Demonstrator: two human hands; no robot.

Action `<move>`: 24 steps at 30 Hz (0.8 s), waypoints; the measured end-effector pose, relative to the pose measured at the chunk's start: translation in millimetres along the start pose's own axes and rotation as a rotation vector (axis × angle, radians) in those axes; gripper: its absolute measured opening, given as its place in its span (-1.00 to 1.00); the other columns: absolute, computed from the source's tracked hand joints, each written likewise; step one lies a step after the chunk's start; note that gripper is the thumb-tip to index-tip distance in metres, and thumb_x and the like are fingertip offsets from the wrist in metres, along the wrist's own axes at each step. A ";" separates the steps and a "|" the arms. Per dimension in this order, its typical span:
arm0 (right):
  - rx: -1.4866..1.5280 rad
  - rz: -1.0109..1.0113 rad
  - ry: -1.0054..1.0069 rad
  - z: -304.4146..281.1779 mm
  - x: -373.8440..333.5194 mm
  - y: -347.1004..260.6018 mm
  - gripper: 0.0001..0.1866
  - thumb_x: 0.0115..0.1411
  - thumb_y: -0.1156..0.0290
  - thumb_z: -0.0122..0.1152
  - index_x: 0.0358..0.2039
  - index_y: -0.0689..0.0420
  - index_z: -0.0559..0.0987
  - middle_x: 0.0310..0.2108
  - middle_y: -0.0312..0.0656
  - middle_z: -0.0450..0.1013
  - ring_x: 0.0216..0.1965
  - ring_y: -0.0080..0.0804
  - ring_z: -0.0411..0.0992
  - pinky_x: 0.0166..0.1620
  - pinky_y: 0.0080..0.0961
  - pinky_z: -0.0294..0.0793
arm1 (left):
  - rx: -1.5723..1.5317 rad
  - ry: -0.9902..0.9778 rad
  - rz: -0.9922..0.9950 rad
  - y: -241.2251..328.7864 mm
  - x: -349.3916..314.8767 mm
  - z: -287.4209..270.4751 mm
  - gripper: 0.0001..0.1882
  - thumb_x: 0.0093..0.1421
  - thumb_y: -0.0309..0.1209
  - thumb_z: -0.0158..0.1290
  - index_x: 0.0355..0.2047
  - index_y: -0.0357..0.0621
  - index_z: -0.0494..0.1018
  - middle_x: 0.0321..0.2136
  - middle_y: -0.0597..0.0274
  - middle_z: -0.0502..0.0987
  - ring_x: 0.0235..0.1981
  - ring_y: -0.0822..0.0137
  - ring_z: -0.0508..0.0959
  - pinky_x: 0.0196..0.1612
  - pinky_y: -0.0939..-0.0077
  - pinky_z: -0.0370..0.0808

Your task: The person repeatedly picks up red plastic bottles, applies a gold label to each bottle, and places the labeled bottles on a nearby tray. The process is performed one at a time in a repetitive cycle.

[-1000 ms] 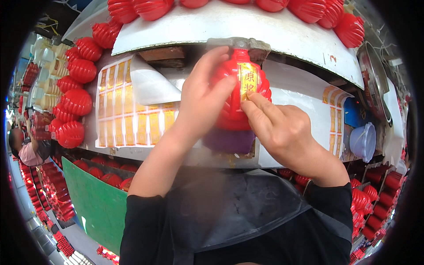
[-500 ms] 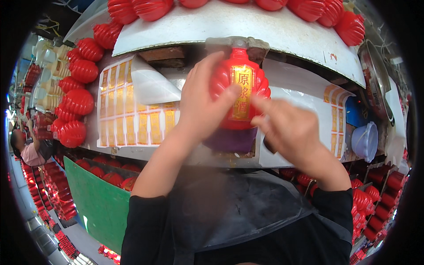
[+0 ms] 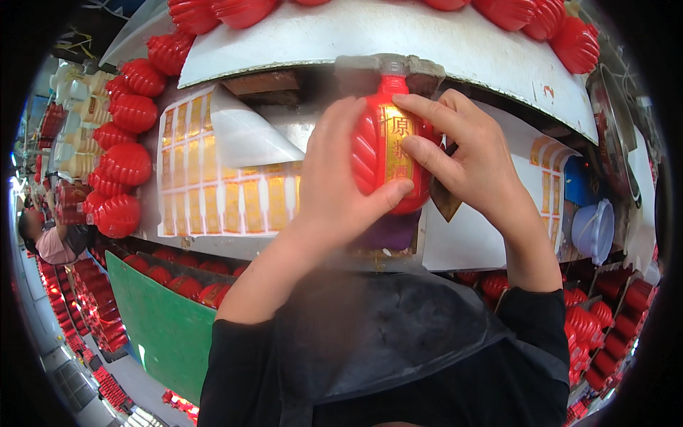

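Note:
A red, ribbed bottle [image 3: 365, 153] lies with its clear neck pointing away from me, against a greyish rest [image 3: 427, 67]. Down the middle of its face runs a gold label [image 3: 398, 167] with red characters. My left hand [image 3: 329, 174] wraps the bottle's left side, its thumb pressed on the lower part of the label; its fingers are slightly blurred. From the right, my right hand [image 3: 466, 153] grips the bottle, with thumb and forefinger on the label's upper right edge. Purple cloth [image 3: 395, 233] shows under the bottle's base.
A sheet of gold labels [image 3: 231, 199], its backing curled up, lies at left; another label sheet [image 3: 551, 188] is at right. Beyond is a white board [image 3: 398, 32] edged by red bottles [image 3: 575, 46]. A pale blue bucket [image 3: 593, 231], a green panel [image 3: 160, 327] and a person [image 3: 53, 238] flank the bench.
My right hand has moved up from the label's lower right to its upper right. My left hand has shifted down along the bottle's left side, its thumb now lower on the label.

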State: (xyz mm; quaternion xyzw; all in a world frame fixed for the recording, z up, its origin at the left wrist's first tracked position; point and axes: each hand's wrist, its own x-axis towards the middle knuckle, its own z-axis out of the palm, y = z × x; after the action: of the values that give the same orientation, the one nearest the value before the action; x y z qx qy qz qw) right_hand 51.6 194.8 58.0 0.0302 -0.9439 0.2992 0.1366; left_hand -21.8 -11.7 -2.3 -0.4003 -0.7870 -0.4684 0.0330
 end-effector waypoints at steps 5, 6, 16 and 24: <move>0.180 0.039 -0.023 -1.7 -2.4 9.9 -0.52 0.30 0.31 0.30 0.23 0.04 0.58 -0.31 -0.33 0.34 -0.40 -0.62 0.28 -0.35 -0.65 0.32 | 0.040 0.037 0.115 -1.4 9.1 -4.5 -0.21 0.19 -0.04 0.25 0.34 -0.14 0.33 0.28 -0.18 0.32 0.27 -0.21 0.35 0.33 -0.03 0.29; 0.318 0.146 -0.023 -3.3 -4.7 10.4 -0.52 0.33 0.32 0.28 0.26 0.04 0.56 -0.27 -0.40 0.33 -0.38 -0.71 0.26 -0.35 -0.72 0.30 | 0.077 0.040 0.157 -2.6 12.6 -8.2 -0.28 0.24 -0.04 0.20 0.33 -0.10 0.37 0.28 -0.17 0.33 0.26 -0.20 0.35 0.33 -0.02 0.29; 0.302 0.357 -0.007 4.5 -34.5 -9.9 -0.23 0.12 0.07 0.41 0.31 0.10 0.48 -0.59 -0.29 0.33 -0.52 -0.52 0.36 -0.38 -0.54 0.37 | -0.194 -0.081 0.087 -8.1 19.6 -15.7 -0.48 0.33 -0.18 0.03 0.26 -0.02 0.48 0.29 -0.16 0.34 0.29 -0.15 0.33 0.35 0.04 0.25; 0.177 0.313 0.031 10.7 -33.1 -13.7 -0.16 0.10 0.09 0.48 0.39 -0.02 0.42 -0.58 -0.40 0.15 -0.51 -0.58 0.18 -0.42 -0.57 0.21 | -0.138 -0.008 0.066 -8.8 12.8 -1.1 -0.36 0.20 -0.16 0.24 0.25 -0.12 0.42 0.26 -0.10 0.36 0.28 -0.13 0.35 0.32 0.06 0.30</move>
State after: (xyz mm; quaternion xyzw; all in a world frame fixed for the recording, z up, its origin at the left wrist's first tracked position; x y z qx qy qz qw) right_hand 82.8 176.6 48.1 -0.1098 -0.9048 0.3992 0.0995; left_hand -36.7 -7.0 -2.5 -0.4292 -0.7394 -0.5184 0.0178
